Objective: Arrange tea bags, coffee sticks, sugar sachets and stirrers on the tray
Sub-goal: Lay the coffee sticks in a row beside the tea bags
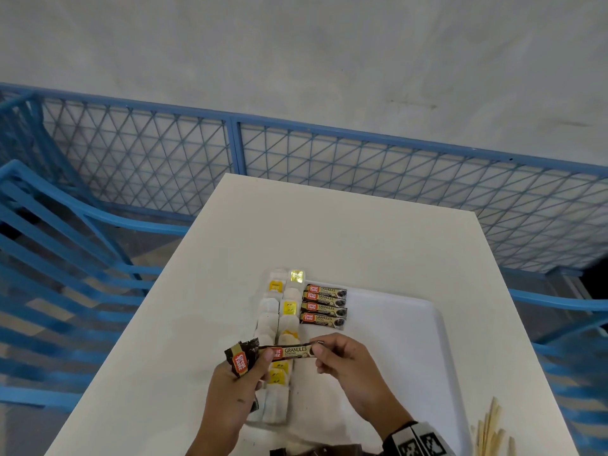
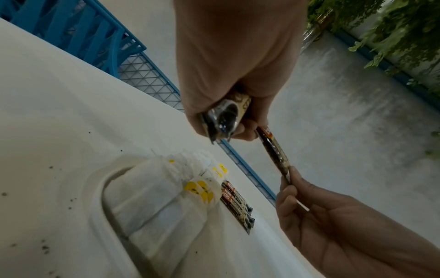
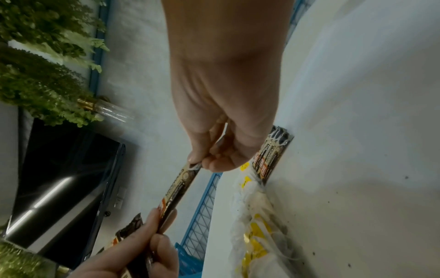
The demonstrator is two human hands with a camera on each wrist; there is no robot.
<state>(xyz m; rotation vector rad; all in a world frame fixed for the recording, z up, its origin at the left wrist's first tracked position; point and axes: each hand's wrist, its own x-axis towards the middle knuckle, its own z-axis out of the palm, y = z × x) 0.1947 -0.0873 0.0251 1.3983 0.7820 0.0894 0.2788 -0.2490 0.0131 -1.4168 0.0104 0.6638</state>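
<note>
Coffee stick (image 1: 289, 352) hangs level between our two hands, lower centre of the head view, above the near end of the tea bag rows. Our right hand (image 1: 348, 363) pinches its right end between thumb and forefinger, the other fingers curled loosely below. Our left hand (image 1: 237, 380) holds the stick's left end at its fingertips and also grips a bundle of more coffee sticks (image 1: 241, 357), which fans out up and to the left of that hand. In the left wrist view the bundle's ends (image 2: 223, 116) poke out of the closed fist, and the single stick (image 2: 273, 152) slants down to the right hand's fingertips (image 2: 289, 188).

On the white tray (image 1: 411, 324), four coffee sticks (image 1: 324, 306) lie stacked side by side as a column, just above our hands in the frame and just right of the tea bags (image 1: 279, 324). The tea bags, white with yellow tags, run in two rows along the tray's left edge, passing under the held stick and down to the frame's lower centre.

Wooden stirrers (image 1: 490, 429) lie on the white surface (image 1: 197, 324) at the lower right, right of the right wrist and well apart from the tray's filled part. A blue mesh fence (image 1: 329, 159) crosses the frame behind the surface.
</note>
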